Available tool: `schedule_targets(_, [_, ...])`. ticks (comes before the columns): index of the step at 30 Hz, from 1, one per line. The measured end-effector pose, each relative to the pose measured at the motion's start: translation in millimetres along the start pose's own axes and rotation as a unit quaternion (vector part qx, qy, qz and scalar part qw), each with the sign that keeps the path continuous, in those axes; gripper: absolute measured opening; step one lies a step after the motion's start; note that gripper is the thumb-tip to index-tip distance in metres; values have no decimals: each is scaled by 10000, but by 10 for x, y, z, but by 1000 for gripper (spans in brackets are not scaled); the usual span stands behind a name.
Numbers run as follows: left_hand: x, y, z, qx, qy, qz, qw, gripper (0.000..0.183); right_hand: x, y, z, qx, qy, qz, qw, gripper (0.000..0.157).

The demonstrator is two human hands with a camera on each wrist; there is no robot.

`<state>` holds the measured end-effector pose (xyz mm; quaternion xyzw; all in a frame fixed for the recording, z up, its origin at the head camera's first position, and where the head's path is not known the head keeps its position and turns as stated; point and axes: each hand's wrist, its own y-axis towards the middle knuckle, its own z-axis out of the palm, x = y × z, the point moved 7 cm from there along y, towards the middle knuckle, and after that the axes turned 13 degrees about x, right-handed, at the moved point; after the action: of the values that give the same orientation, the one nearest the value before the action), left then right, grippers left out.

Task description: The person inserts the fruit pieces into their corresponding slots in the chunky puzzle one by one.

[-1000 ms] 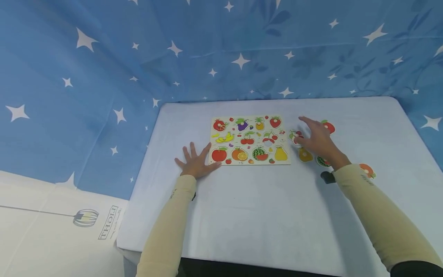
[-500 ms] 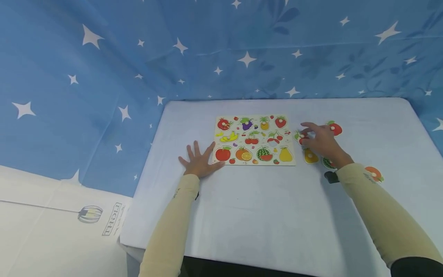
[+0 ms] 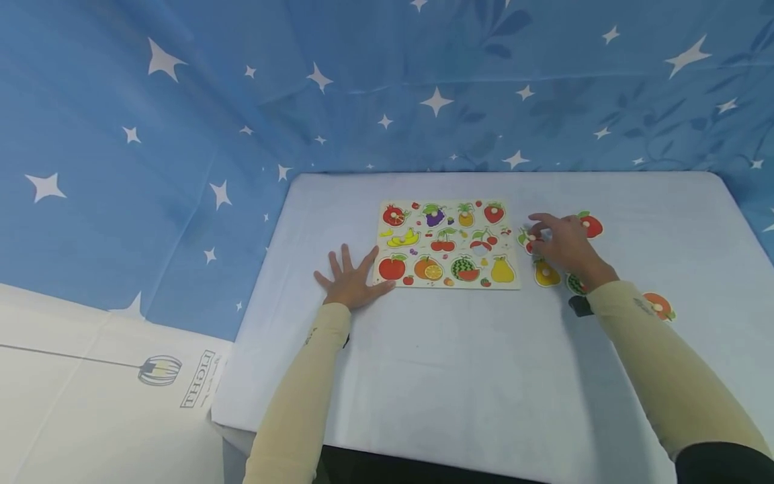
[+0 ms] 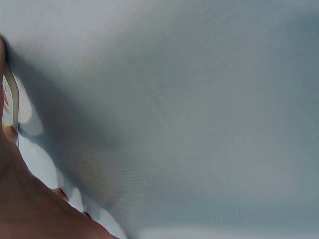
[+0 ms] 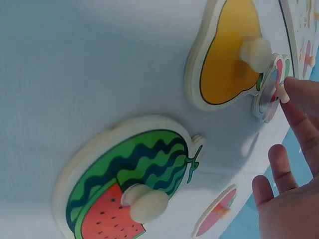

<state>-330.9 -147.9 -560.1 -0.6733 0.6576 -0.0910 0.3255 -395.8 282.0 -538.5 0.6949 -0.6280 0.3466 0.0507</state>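
Observation:
My left hand point(image 3: 351, 286) lies flat with fingers spread at the left edge of the fruit puzzle board point(image 3: 510, 218); thumb and forefinger touch the board. In the left wrist view only part of that hand and a board corner show. Right of the board, my right hand point(image 3: 568, 245) pinches the pale knob of a cherry puzzle piece point(image 5: 269, 94) between thumb and forefinger. Its other fingers curl loosely. The cherry piece stays low at the cloth, partly hidden by the fingers. Close by lie a yellow pear piece point(image 5: 229, 55) and a watermelon piece point(image 5: 149, 152), both with round knobs.
A red apple piece point(image 3: 592, 226) lies behind the right hand, and an orange piece point(image 3: 659, 306) beside the right forearm. Knobbed pieces sit along the board's top row. A white cloth covers the table point(image 3: 435, 376); a blue starry curtain point(image 3: 363, 81) hangs behind it.
My right thumb and forefinger have come together on the cherry piece's knob. The left hand holds its place on the board edge. The head view has shifted slightly.

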Motion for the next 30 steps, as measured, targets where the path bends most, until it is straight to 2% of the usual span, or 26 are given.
schedule_targets(5, [-24, -48, -27, -77, 52, 21, 10000, 97, 10, 28, -6, 18, -97, 59, 9999, 60])
schedule_targets(13, [-1, -2, 10, 29, 19, -51, 10000, 97, -13, 82, 9, -81, -121, 246, 9996, 55])
schedule_targets(19, [-9, 7, 15, 52, 127, -64, 9999, 97, 8, 85, -7, -253, -220, 146, 9993, 51])
schedule_targets(27, [-4, -3, 6, 74, 158, -83, 9998, 98, -13, 73, -2, -225, 18, 191, 9996, 52])
schedule_targets(30, [0, -10, 2, 25, 98, -49, 9999, 97, 5, 84, 0, -258, -24, 80, 9996, 52])
